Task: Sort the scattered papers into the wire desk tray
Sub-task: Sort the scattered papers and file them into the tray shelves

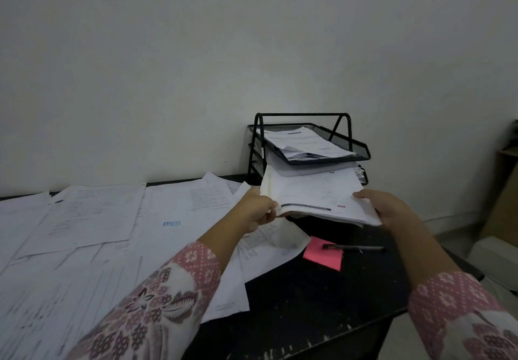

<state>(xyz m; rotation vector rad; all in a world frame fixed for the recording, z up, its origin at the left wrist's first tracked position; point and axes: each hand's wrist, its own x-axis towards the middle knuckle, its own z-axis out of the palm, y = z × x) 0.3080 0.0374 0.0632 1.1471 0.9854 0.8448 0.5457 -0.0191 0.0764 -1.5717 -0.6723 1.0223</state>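
A black wire desk tray point(357, 148) with stacked tiers stands against the wall at the back of the table. Its top tier holds a pile of papers point(305, 142). I hold a thick stack of papers point(314, 191) level in front of the tray, its far end reaching into the tier below the top one. My left hand point(256, 209) grips the stack's near left corner. On the near right edge, my right hand point(388, 208) holds it. Many scattered papers point(92, 219) cover the left part of the dark table point(308, 303).
A pink sticky note point(322, 254) lies on the table near the stack, with a dark pen point(354, 247) across its upper edge. One loose sheet point(266, 247) sits under my left wrist. The table's right edge drops to the floor, where a white box point(496, 261) stands.
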